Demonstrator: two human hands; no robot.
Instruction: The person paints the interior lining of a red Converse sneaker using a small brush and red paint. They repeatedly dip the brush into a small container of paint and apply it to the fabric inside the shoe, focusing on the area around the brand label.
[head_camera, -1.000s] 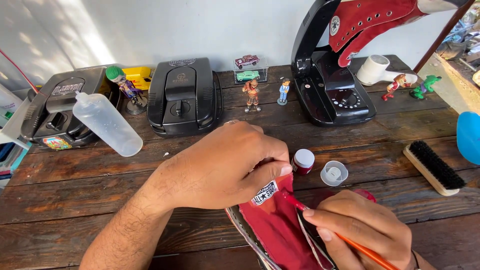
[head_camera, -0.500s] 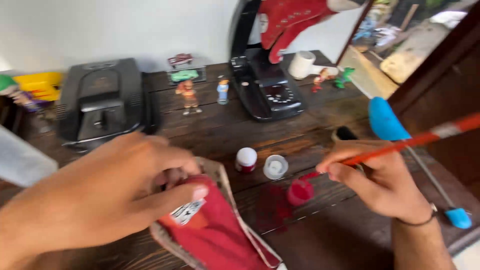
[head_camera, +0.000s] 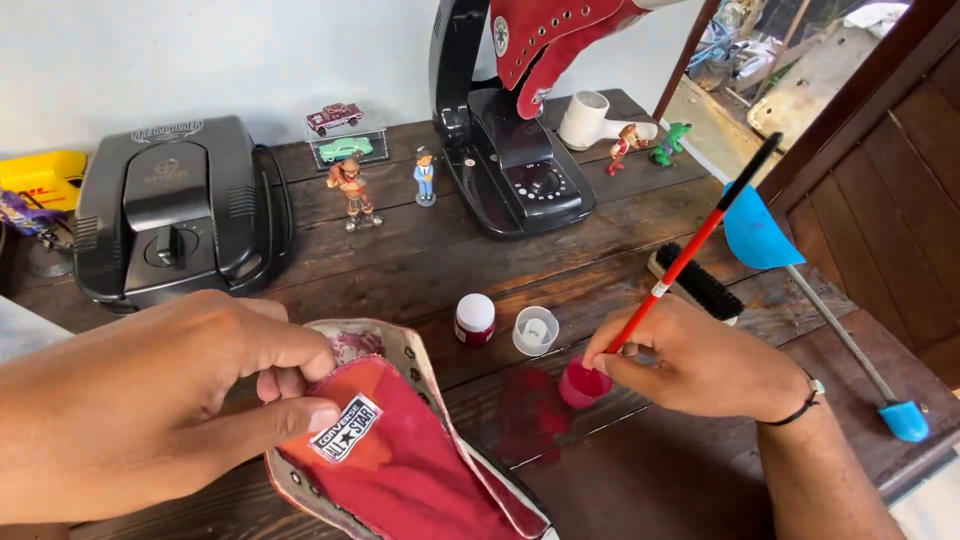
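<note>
while one left hand (head_camera: 150, 400) pinches one shoe (head_camera: 400, 460), four figurines (head_camera: 350, 190) stand.

The red shoe (head_camera: 400, 470) runs off the bottom edge, its sole unseen; the right hand (head_camera: 700, 365) hides the brush (head_camera: 690, 255) tip, possibly inside the small pink cup (head_camera: 582, 384).

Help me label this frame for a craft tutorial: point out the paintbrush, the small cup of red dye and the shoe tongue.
paintbrush (head_camera: 690, 255), head view, on the red handle above the right hand.
small cup of red dye (head_camera: 580, 385), head view, on its pink side wall.
shoe tongue (head_camera: 400, 475), head view, on the red fabric below the label.
</note>
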